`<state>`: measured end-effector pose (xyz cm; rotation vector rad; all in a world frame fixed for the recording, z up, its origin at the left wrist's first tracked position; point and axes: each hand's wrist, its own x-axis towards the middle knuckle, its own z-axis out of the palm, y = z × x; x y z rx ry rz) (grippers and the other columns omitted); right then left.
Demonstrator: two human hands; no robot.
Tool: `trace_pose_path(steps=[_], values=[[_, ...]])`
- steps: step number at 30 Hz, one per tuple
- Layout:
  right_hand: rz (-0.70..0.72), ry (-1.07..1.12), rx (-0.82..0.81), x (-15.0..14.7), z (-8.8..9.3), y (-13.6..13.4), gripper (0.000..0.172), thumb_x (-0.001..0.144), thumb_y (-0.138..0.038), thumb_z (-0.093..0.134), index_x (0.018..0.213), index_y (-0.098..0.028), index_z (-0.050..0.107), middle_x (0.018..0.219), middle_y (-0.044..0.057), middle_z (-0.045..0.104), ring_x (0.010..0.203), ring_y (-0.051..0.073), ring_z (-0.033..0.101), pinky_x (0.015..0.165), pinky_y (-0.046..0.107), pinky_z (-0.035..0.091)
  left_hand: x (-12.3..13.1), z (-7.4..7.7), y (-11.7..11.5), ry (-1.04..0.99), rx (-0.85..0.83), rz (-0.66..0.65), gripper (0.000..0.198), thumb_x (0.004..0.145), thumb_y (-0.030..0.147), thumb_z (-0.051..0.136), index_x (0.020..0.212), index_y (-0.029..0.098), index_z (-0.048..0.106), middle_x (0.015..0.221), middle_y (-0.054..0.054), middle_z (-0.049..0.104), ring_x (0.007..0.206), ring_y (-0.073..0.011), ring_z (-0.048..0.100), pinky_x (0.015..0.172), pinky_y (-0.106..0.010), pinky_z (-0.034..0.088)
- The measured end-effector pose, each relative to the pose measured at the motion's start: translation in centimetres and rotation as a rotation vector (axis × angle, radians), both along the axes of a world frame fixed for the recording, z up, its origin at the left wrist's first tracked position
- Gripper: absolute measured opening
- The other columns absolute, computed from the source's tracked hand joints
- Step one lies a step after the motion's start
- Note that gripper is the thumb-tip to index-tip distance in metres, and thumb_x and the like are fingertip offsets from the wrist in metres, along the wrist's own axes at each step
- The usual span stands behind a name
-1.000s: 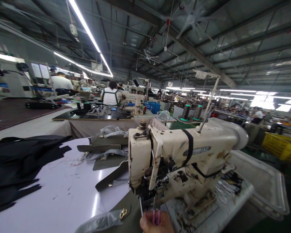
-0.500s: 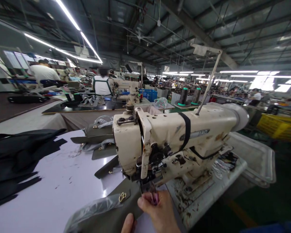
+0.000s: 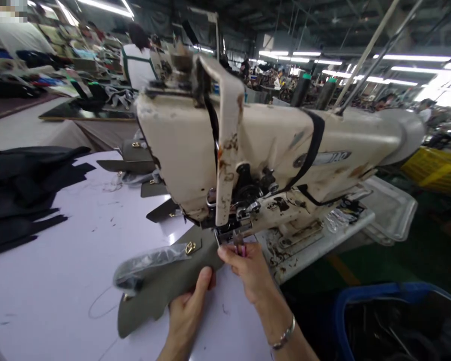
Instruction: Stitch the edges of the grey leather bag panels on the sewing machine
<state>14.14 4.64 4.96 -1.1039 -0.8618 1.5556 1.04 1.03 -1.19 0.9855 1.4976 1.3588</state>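
Note:
A grey-green panel [image 3: 154, 296], apparently leather-like, lies on the white tabletop and runs under the needle area of a cream sewing machine [image 3: 188, 155]. On it rest a plastic-wrapped part [image 3: 146, 265] and a gold metal clasp [image 3: 190, 247]. My left hand [image 3: 190, 311] grips the panel's near edge, thumb on top. Close to the presser foot, my right hand [image 3: 248, 271] is closed round pink-handled thread snips [image 3: 240, 248], blades toward the machine. Its thumb and fingertips are at the panel's edge; whether they pinch it I cannot tell.
Similar grey-green pieces [image 3: 130, 165] lie behind the machine's head. Black fabric [image 3: 26, 195] covers the table's left side. A blue-rimmed bin [image 3: 383, 288] stands low at the right, with a clear plastic tub [image 3: 394, 210] beyond. A co-worker [image 3: 139, 62] sits ahead.
My view has tilted down and come closer to the machine. More of both hands and the panel now shows. The right hand still has the snips beside the presser foot.

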Motion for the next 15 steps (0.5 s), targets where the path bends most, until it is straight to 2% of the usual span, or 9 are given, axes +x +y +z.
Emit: trace_pose_path(steps=[3, 8, 12, 15], values=[[0.005, -0.068, 0.030, 0.6, 0.0, 0.1, 0.044, 0.074, -0.044, 0.077, 0.058, -0.019, 0.045, 0.056, -0.008, 0.026, 0.053, 0.006, 0.018, 0.049, 0.023, 0.015, 0.3, -0.2, 0.1, -0.091, 0.037, 0.013, 0.046, 0.077, 0.055, 0.076, 0.059, 0.016, 0.062, 0.058, -0.004, 0.061, 0.057, -0.0162, 0.056, 0.056, -0.027, 0.047], [0.002, -0.269, 0.143, 1.5, -0.3, -0.1, 0.041, 0.083, -0.042, 0.072, 0.057, -0.016, 0.052, 0.057, -0.006, 0.031, 0.055, 0.007, 0.025, 0.052, 0.023, 0.021, 0.6, -0.3, -0.2, -0.158, 0.052, 0.041, 0.043, 0.079, 0.049, 0.077, 0.061, 0.015, 0.060, 0.059, -0.003, 0.059, 0.056, -0.0137, 0.053, 0.053, -0.026, 0.045], [-0.011, -0.429, 0.243, 1.7, 0.0, -0.2, 0.026, 0.084, -0.039, 0.073, 0.074, -0.015, 0.074, 0.063, -0.003, 0.052, 0.061, 0.010, 0.044, 0.061, 0.023, 0.035, 0.4, 0.0, -0.3, -0.151, 0.039, 0.044, 0.037, 0.078, 0.046, 0.079, 0.070, 0.013, 0.065, 0.063, -0.003, 0.063, 0.058, -0.0141, 0.056, 0.055, -0.026, 0.047], [0.012, -0.403, 0.225, 1.4, 0.1, -0.1, 0.025, 0.082, -0.039, 0.075, 0.076, -0.015, 0.076, 0.064, -0.003, 0.055, 0.062, 0.011, 0.047, 0.061, 0.023, 0.037, 0.2, 0.2, -0.3, -0.201, 0.003, 0.023, 0.039, 0.075, 0.048, 0.081, 0.071, 0.013, 0.066, 0.065, -0.004, 0.064, 0.059, -0.0144, 0.056, 0.055, -0.026, 0.048]])
